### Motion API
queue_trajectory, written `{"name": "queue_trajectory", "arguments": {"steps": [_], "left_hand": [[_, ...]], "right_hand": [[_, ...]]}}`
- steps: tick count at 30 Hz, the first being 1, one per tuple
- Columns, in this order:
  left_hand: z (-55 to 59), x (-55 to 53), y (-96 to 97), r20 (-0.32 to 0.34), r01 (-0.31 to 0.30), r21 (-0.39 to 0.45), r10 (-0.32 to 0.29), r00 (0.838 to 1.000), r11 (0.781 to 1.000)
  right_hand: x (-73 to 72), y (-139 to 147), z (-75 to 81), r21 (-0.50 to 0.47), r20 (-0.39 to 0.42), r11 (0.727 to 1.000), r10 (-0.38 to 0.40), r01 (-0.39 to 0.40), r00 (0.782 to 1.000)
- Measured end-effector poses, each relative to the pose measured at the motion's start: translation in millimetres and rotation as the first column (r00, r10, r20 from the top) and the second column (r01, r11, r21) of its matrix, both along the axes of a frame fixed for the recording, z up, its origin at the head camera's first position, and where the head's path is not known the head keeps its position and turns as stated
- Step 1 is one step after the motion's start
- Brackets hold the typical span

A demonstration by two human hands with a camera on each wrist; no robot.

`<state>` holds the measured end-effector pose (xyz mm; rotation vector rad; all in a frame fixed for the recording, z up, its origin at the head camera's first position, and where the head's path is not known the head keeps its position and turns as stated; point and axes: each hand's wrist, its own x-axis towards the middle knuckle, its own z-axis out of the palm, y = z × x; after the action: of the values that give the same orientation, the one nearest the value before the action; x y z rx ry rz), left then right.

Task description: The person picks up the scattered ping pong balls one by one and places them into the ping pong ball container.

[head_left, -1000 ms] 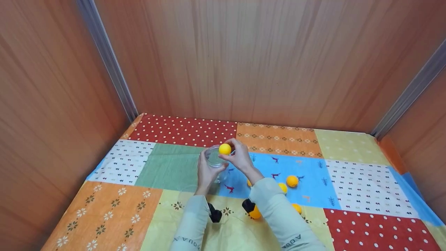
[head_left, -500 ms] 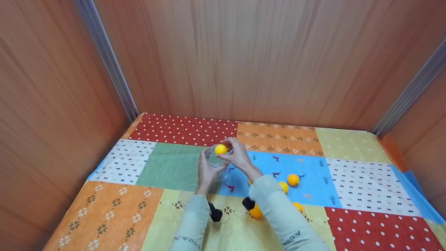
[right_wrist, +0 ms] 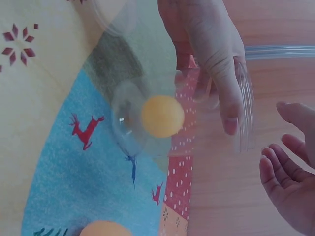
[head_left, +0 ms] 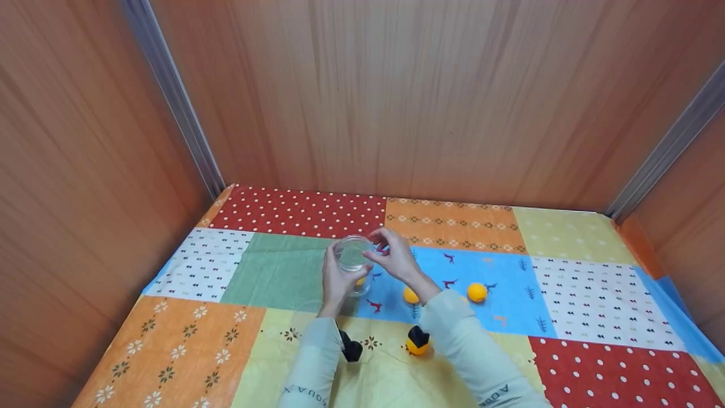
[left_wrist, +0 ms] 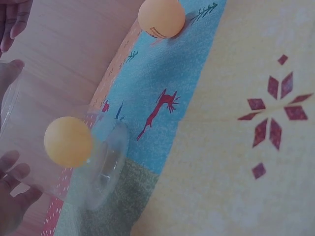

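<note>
My left hand (head_left: 338, 279) grips a clear jar (head_left: 352, 265) round its side near the rim, its mouth facing up. Inside the jar an orange table tennis ball (left_wrist: 69, 141) shows through the wall, above the base; the right wrist view has the same ball (right_wrist: 163, 116). Just right of the mouth is my right hand (head_left: 397, 256), fingers loosely bent and nothing between them. On the blue patch of cloth lie another orange ball (head_left: 411, 294) and a further ball (head_left: 477, 292). One more ball (head_left: 417, 345) is near the right forearm, partly covered by the black wrist camera.
A faint clear round lid (right_wrist: 115, 14) lies on the cloth left of the jar. The patchwork cloth (head_left: 283, 266) covers the table. Wood-grain panels (head_left: 419, 102) stand at the back and both sides. My right sleeve (head_left: 476, 345) hides part of the cloth.
The right hand has let go of the orange ball over the jar's mouth and drawn slightly right. That ball is now inside the jar. The left hand has stayed on the jar.
</note>
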<state>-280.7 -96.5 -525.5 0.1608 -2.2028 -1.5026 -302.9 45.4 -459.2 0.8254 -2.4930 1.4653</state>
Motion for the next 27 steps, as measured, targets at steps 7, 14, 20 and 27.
{"name": "queue_trajectory", "arguments": {"steps": [7, 14, 20, 27], "left_hand": [[1.0, 2.1, 0.8, 0.011, 0.002, 0.011, -0.002, 1.000, 1.000], [0.4, 2.4, 1.1, 0.008, 0.015, 0.028, -0.015, 1.000, 0.999], [0.8, 1.0, 1.5, 0.016, 0.018, 0.045, -0.018, 1.000, 0.999], [0.3, 0.5, 0.7, 0.020, 0.008, 0.032, -0.008, 1.000, 0.999]], "right_hand": [[11.0, 13, -0.9, 0.024, -0.003, 1.000, 0.007, -0.007, 1.000], [23.4, 25, -3.8, 0.016, -0.029, 0.998, 0.060, -0.059, 0.998], [34.4, 36, -7.1, 0.043, -0.016, 0.996, 0.084, -0.083, 0.996], [47.5, 48, -11.3, 0.103, 0.000, 0.988, 0.111, -0.111, 0.994]]}}
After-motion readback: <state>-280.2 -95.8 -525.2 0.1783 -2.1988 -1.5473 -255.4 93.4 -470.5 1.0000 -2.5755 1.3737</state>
